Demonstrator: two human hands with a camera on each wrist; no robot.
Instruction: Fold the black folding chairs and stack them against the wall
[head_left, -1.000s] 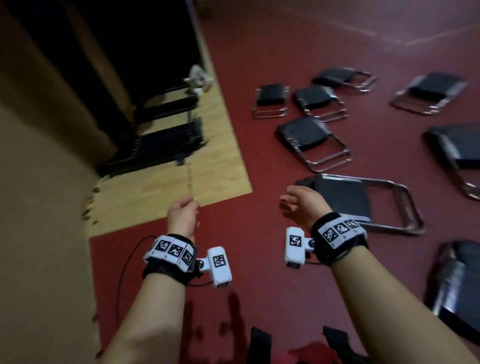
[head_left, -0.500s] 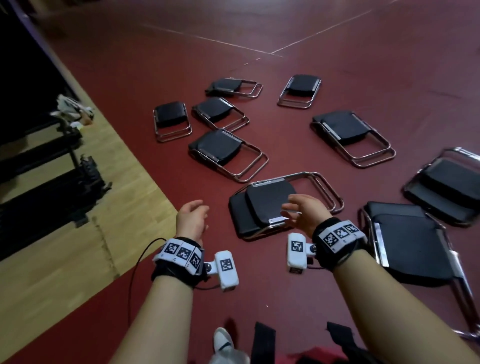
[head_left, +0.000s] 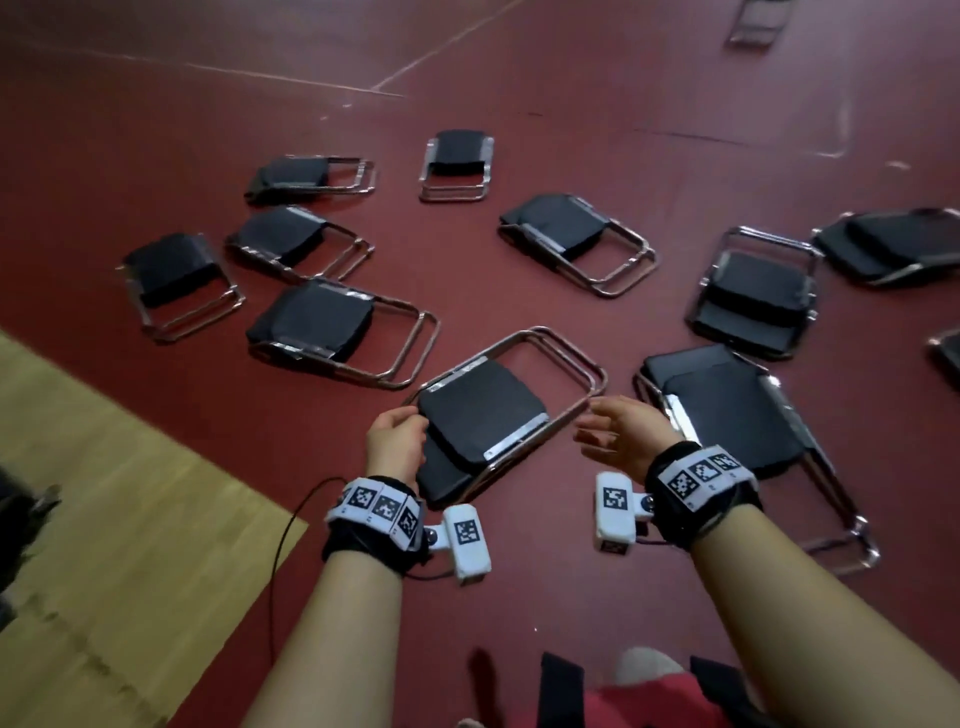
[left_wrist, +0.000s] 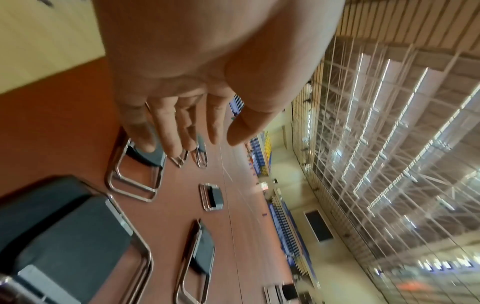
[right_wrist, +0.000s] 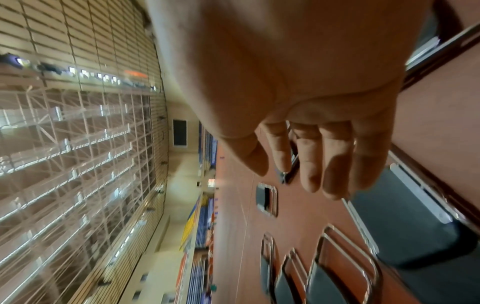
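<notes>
Head view has swung off the wall onto the nearest chair (head_left: 483, 415) — at twelve o'clock, flat on the floor (head_left: 519, 104) — left hand (head_left: 396, 441) and right hand (head_left: 621, 436) now flank it, fingers loosely spread, nothing gripped; pickup comes next.

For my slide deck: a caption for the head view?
Both open hands, left hand and right hand, reach toward a folded black chair on the red floor.
</notes>
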